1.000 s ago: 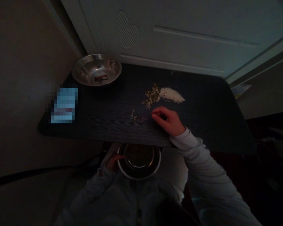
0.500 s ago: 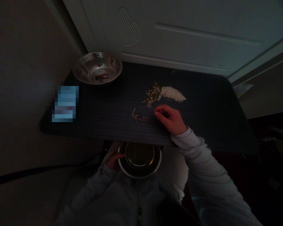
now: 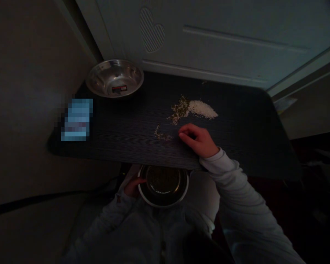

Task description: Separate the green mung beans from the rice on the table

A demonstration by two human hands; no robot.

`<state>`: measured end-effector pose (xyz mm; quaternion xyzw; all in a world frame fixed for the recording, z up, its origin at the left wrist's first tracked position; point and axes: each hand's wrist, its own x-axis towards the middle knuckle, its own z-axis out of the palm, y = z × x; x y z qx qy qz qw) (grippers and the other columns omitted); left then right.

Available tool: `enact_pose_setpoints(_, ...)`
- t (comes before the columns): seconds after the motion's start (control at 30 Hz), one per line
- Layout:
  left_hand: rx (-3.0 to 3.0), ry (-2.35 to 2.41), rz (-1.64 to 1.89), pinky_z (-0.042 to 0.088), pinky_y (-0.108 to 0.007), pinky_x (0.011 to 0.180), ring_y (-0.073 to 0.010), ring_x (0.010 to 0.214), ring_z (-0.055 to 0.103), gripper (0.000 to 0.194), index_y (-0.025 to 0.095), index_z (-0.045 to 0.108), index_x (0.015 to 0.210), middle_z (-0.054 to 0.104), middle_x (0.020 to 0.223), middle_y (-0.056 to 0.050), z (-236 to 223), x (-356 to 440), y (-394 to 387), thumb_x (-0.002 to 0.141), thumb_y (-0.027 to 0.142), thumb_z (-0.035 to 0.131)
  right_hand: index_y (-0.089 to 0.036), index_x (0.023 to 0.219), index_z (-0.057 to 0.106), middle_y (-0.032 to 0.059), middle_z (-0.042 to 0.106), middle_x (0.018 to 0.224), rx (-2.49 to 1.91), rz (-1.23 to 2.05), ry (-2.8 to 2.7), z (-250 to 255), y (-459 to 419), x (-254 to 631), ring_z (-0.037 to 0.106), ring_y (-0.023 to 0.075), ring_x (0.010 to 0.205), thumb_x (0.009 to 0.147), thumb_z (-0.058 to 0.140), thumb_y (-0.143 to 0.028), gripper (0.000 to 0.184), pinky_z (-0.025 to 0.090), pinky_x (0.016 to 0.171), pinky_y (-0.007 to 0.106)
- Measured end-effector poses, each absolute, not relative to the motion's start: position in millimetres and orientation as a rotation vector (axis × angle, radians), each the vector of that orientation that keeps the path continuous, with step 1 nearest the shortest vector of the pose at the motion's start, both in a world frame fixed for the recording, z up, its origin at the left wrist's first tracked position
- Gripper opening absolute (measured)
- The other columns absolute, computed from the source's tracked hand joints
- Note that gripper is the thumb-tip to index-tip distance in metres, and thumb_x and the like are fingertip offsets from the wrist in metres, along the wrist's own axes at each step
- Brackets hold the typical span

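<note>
My right hand is over the dark table, thumb and index fingertip pinched together; anything between them is too small to make out. Just beyond it lies a pile of white rice grains, joined on its left to a mix of green and pale grains. A thin curved line of scattered grains is left of my fingertips. Below the table's front edge, my left hand grips the rim of a metal bowl on my lap. Dark contents show in that bowl, with some pale grains near its front.
A second steel bowl with a dark label inside stands at the table's back left corner. In front of it lies a blurred-out, bright rectangular object. A white panel with a heart relief rises behind the table.
My right hand has shifted very slightly left and toward me, thumb and finger still pinched. The left hand keeps its hold on the bowl, and the grain piles look the same.
</note>
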<state>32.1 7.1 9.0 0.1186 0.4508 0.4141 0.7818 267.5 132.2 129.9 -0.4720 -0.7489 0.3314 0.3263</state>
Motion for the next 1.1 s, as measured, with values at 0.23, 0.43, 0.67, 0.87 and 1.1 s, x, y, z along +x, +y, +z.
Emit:
enact_pose_setpoints(0.23, 0.257, 0.999, 0.888, 0.046, -0.043, 0.090, -0.0337, 0.100, 0.062, 0.021, 0.023, 0.073, 0.072, 0.076, 0.076, -0.006, 4.6, 31.2, 6.4, 0.053, 0.016, 0.065, -0.019, 0.076, 0.059, -0.0017, 0.058, 0.062, -1.229, 0.804, -2.081, 130.1, 132.2, 265.8, 0.052, 0.0118, 0.059, 0.077, 0.055, -0.029, 0.011, 0.038, 0.063, 0.026)
enact_pose_setpoints(0.43, 0.256, 1.024, 0.880, 0.045, -0.041, 0.090, -0.0321, 0.099, 0.063, 0.024, 0.023, 0.073, 0.075, 0.076, 0.074, -0.004, 10.3, 32.7, 7.0, 0.053, 0.015, 0.065, -0.019, 0.071, 0.059, -0.0035, 0.060, 0.060, -1.197, 0.761, -2.237, 131.5, 130.9, 264.0, 0.052, 0.0106, 0.057, 0.075, 0.061, -0.028, 0.010, 0.035, 0.069, 0.028)
enact_pose_setpoints(0.67, 0.262, 0.977, 0.927, 0.046, -0.041, 0.089, -0.0316, 0.102, 0.062, 0.030, 0.024, 0.073, 0.081, 0.076, 0.085, -0.005, 17.3, 34.5, 7.3, 0.055, 0.012, 0.063, -0.019, 0.070, 0.062, -0.0038, 0.059, 0.058, -1.130, 0.740, -2.370, 131.9, 129.3, 263.7, 0.054, 0.0123, 0.062, 0.072, 0.068, -0.032, 0.014, 0.030, 0.072, 0.029)
enact_pose_setpoints(0.87, 0.242, 0.982, 0.941, 0.045, -0.041, 0.091, -0.0314, 0.103, 0.062, 0.027, 0.024, 0.074, 0.076, 0.075, 0.095, -0.004, 18.2, 36.2, 6.4, 0.055, 0.012, 0.062, -0.020, 0.068, 0.063, -0.0039, 0.058, 0.058, -1.093, 0.755, -2.453, 133.2, 127.1, 262.4, 0.052, 0.0128, 0.065, 0.073, 0.067, -0.035, 0.016, 0.027, 0.072, 0.029)
enact_pose_setpoints(1.1, 0.277, 0.991, 0.896, 0.048, -0.039, 0.087, -0.0298, 0.097, 0.065, 0.025, 0.023, 0.075, 0.077, 0.077, 0.077, -0.005, 15.3, 34.1, 4.0, 0.060, 0.014, 0.059, -0.020, 0.069, 0.063, -0.0035, 0.058, 0.060, -1.070, 0.731, -2.508, 135.1, 125.9, 261.4, 0.050, 0.0128, 0.066, 0.074, 0.067, -0.036, 0.017, 0.025, 0.072, 0.030)
